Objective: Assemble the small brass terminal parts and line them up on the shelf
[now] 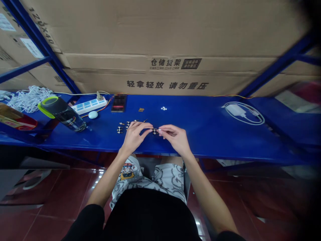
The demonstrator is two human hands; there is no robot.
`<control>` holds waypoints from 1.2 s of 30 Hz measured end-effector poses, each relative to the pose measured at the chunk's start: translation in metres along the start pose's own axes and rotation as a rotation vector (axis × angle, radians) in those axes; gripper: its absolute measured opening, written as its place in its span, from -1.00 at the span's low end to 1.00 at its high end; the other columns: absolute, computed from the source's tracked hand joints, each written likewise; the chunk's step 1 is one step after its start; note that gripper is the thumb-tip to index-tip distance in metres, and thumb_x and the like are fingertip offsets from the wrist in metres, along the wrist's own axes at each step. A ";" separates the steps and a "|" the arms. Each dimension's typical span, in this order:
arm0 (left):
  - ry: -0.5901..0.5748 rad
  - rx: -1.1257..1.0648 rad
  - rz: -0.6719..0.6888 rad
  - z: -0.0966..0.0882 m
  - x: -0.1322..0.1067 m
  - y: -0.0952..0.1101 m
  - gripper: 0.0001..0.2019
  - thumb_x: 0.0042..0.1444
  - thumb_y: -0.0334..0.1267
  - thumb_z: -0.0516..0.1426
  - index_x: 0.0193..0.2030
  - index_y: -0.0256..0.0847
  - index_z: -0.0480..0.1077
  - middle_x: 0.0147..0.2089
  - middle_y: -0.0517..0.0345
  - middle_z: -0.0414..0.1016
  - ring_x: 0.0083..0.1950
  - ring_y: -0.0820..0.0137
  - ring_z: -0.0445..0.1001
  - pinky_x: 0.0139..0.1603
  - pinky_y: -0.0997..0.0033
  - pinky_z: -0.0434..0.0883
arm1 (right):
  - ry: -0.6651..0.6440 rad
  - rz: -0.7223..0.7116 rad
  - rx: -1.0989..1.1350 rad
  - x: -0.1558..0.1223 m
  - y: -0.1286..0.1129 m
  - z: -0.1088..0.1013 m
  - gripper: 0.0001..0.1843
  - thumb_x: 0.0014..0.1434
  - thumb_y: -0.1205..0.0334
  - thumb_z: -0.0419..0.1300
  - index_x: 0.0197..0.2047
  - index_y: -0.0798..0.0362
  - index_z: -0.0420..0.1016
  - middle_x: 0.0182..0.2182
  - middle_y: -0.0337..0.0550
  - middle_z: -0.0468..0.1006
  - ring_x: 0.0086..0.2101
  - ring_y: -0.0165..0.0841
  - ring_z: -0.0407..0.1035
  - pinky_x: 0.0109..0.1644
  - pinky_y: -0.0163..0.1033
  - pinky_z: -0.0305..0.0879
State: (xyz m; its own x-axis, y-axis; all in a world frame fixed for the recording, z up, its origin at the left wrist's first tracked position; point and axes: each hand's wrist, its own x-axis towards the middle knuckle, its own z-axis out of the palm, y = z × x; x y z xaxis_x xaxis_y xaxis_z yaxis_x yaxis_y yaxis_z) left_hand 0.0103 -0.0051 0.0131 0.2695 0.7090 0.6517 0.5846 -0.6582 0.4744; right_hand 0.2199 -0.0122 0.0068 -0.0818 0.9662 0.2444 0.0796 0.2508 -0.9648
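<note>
My left hand (135,135) is closed in a pinch on a small brass-coloured screw-like pin (153,129), just above the blue tabletop. Facing it, my right hand (177,138) pinches a tiny white plastic piece (159,130) at the pin's right end; whether the two touch, I cannot tell. Directly below lies another pin with white on it (154,133). Left of my left hand, several pins with white pieces (119,130) lie in loose rows, some hidden behind the hand. Farther back are a little pile of brass-coloured pins (141,109) and a cluster of loose white pieces (164,108).
On the left of the blue table (200,113) are a water bottle (66,113), a white power strip (90,105), a white rounded object (93,114) and a dark box (118,103). White cords (31,98) lie farther left. A charger with cable (235,109) sits right; cardboard (175,33) stands behind.
</note>
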 end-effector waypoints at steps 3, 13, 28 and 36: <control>-0.006 -0.022 0.009 0.001 0.000 0.000 -0.90 0.35 -0.20 0.21 -0.09 -0.09 0.55 -0.06 0.18 0.69 -0.03 0.32 0.61 0.11 0.20 0.40 | -0.013 0.010 0.018 -0.001 0.000 0.000 -0.75 0.09 0.03 0.45 -0.21 -0.04 0.64 -0.31 -0.16 0.70 -0.33 -0.23 0.61 -0.28 -0.17 0.54; -0.018 -0.045 0.034 0.000 -0.001 0.000 -0.89 0.36 -0.18 0.20 -0.09 -0.09 0.55 -0.07 0.16 0.69 -0.05 0.32 0.63 0.08 0.19 0.42 | -0.041 -0.008 -0.025 -0.003 0.000 0.000 -0.70 0.10 -0.04 0.43 -0.21 -0.04 0.59 -0.27 -0.13 0.71 -0.25 -0.19 0.63 -0.08 -0.07 0.57; -0.033 -0.029 0.073 -0.002 -0.001 0.001 -0.89 0.36 -0.19 0.20 -0.09 -0.09 0.56 -0.07 0.19 0.70 -0.05 0.34 0.63 0.06 0.21 0.42 | -0.078 -0.021 -0.029 -0.003 -0.002 0.001 -0.73 0.12 -0.01 0.42 -0.16 -0.06 0.67 -0.22 -0.14 0.72 -0.22 -0.19 0.62 0.02 -0.02 0.56; -0.036 -0.043 0.100 0.001 -0.002 -0.002 -0.88 0.34 -0.18 0.21 -0.08 -0.08 0.57 -0.05 0.18 0.69 -0.03 0.32 0.63 0.08 0.20 0.42 | -0.091 -0.071 -0.078 -0.005 0.002 0.000 -0.77 0.14 -0.01 0.39 -0.20 -0.07 0.67 -0.23 -0.15 0.71 -0.21 -0.19 0.59 -0.02 -0.03 0.54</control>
State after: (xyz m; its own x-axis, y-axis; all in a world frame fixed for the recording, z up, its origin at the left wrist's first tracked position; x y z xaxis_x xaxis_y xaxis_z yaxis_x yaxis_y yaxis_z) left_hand 0.0090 -0.0052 0.0105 0.3524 0.6475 0.6757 0.5201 -0.7358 0.4338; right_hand 0.2207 -0.0163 0.0036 -0.1789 0.9376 0.2982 0.1477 0.3252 -0.9340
